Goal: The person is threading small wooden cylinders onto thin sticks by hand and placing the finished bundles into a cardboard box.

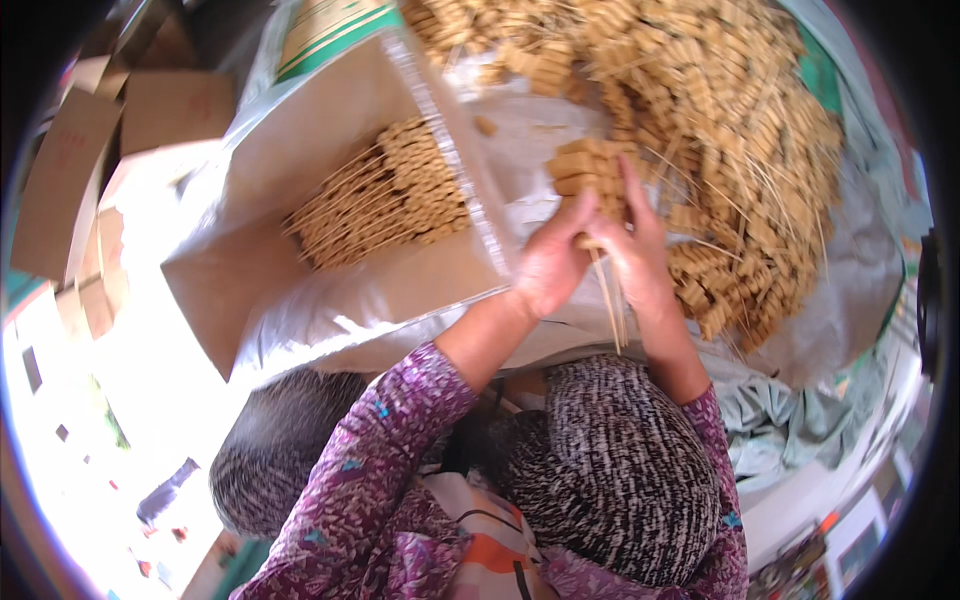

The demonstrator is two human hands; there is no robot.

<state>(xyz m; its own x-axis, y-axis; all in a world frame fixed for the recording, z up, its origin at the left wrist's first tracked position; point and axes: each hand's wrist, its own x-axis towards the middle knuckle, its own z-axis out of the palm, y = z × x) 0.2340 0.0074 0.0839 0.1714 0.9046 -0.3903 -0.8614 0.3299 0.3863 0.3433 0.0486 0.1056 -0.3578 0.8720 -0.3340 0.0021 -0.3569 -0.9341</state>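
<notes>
Centrally, left hand [555, 260] and right hand [638, 248] close together round a bundle of skewers [588, 165] — some fingers hidden. Its long axis runs fore-and-aft: golden-brown chunks at the far end, bare sticks [607, 300] pointing nearward between the wrists. Open carton [335, 105] just leftward, left hand nearer; skewers inside [375, 200] lie crosswise, sticks leftward — loose heap [745, 150] off right, beside right hand.

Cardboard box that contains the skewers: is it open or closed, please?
Open: no flap covers the cardboard box, and the skewers inside are visible from above.
</notes>
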